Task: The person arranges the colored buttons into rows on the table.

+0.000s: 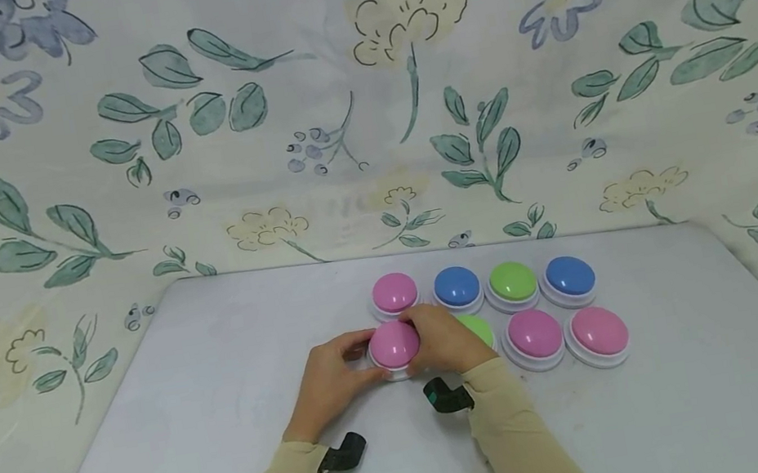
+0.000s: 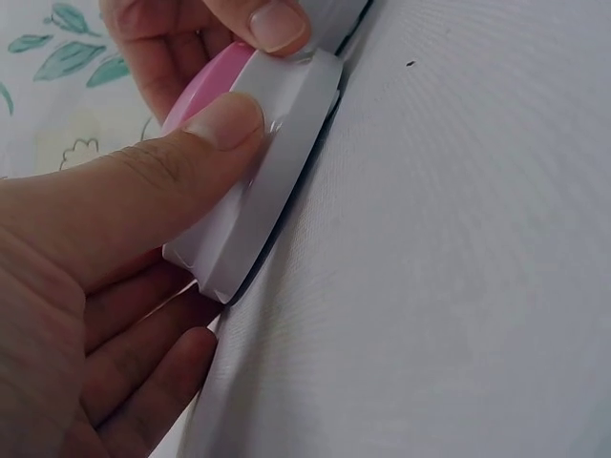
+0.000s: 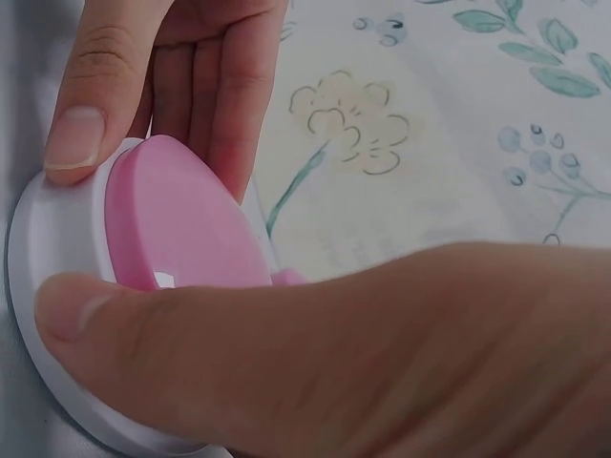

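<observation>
Both hands grip one pink-domed push button (image 1: 394, 343) with a white base, at the left end of the front row. The left hand (image 1: 331, 380) holds its left side; in the left wrist view that thumb lies against the white base (image 2: 286, 129), fingers curled at the far side. From the right, the right hand (image 1: 445, 337) grips the same button, its thumb on the base beside the pink dome (image 3: 191, 219) in the right wrist view. The base sits at the tabletop, dome up. Partly behind the right hand is a green button (image 1: 477, 329).
Right of the hands, the front row continues with two pink buttons (image 1: 535, 333). Behind it stand a pink button (image 1: 394, 293), a blue one (image 1: 457, 287), a green one (image 1: 513, 282) and another blue one (image 1: 571, 276). Floral cloth (image 1: 341, 184) surrounds the white table (image 1: 216, 337).
</observation>
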### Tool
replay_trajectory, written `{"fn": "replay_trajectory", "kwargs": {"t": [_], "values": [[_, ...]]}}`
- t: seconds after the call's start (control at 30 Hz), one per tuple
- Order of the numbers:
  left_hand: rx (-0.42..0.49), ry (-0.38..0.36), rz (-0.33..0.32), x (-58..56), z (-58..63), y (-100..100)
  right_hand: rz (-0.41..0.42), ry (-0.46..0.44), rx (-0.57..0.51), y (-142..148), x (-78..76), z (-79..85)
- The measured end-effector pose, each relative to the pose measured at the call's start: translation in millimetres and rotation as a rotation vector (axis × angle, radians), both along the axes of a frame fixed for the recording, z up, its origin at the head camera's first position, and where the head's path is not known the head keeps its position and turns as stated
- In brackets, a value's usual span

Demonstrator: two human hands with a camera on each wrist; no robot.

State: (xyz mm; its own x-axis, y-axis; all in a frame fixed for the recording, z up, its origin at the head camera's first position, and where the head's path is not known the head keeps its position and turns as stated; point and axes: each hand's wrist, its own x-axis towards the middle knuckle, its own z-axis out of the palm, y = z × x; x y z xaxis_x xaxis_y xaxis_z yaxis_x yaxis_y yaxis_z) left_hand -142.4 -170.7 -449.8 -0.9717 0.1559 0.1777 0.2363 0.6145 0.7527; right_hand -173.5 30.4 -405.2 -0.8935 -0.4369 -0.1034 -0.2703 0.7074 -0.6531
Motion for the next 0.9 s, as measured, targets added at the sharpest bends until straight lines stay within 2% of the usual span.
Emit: {"fn": "replay_trajectory", "kwargs": {"t": [0.33, 0.53, 0.77, 0.9], "values": [[-0.005, 0.002, -0.021, -2.0, -0.4, -2, 0.006, 0.005, 0.006, 2, -0.2, 0.7], [0.029, 0.017, -0.04, -1.7, 1.0, -4, -0.01, -0.025, -0.034, 4, 0.2, 6.5], [0.058, 0.028, -0.007, 0.6, 4.6, -7, -0.053, -0.054, -0.082, 8, 3.0, 14.5], [0.071, 0.02, 0.023, -1.8, 10.8, -10, -0.078, -0.034, -0.135, 13, 4.3, 17.4]]}}
